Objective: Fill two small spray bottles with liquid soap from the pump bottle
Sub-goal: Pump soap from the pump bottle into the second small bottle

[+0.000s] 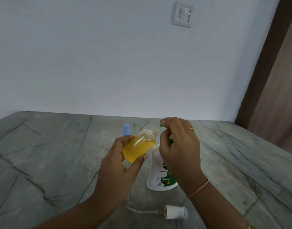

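Note:
My left hand point(118, 161) holds a small clear spray bottle point(140, 145), tilted, uncapped, mostly full of yellow soap. Its open neck points up and right toward the green nozzle of the pump. My right hand point(178, 146) is closed over the green pump head of the white pump bottle point(157, 172), which stands on the grey stone table point(59, 154). The pump head is mostly hidden by my fingers. A white spray cap with its dip tube point(173, 212) lies on the table near me. Behind the held bottle stands a second spray bottle with a blue cap point(126, 129), its body hidden.
The table meets a pale wall at the back. A light switch point(182, 14) is on the wall. A brown door frame point(266, 71) runs down the right side.

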Demonstrator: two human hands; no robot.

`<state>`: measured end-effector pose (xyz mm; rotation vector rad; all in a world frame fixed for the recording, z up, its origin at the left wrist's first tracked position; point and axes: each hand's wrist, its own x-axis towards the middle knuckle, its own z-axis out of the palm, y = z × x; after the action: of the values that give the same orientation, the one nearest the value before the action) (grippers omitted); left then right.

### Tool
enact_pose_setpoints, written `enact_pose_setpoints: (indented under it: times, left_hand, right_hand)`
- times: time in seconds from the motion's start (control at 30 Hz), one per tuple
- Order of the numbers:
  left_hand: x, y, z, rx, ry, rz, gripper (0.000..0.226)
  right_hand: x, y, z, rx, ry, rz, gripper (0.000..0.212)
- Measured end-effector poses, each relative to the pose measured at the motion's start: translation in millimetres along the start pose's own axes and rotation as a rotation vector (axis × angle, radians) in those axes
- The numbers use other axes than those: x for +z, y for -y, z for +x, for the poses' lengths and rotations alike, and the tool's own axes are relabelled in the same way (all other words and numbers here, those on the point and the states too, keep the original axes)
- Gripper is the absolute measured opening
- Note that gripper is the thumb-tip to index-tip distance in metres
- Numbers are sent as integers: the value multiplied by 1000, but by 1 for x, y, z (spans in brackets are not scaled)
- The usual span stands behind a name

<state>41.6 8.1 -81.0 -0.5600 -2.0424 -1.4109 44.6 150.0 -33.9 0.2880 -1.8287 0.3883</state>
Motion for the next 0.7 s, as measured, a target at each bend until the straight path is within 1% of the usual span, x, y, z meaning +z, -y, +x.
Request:
enact_pose_setpoints:
  times: [0.13, 0.27, 0.7]
  left_hand:
    - [0, -1, 0, -14, 8, -11, 39]
    - [0, -2, 0, -10, 19, -6, 39]
    - [-1, -1, -1, -4, 9, -54, 39]
  right_hand:
    - [2, -1, -2, -6, -23, 4, 20]
    - [6, -1, -7, -13, -43, 18, 20]
    - [0, 0, 3, -19, -14, 14, 20]
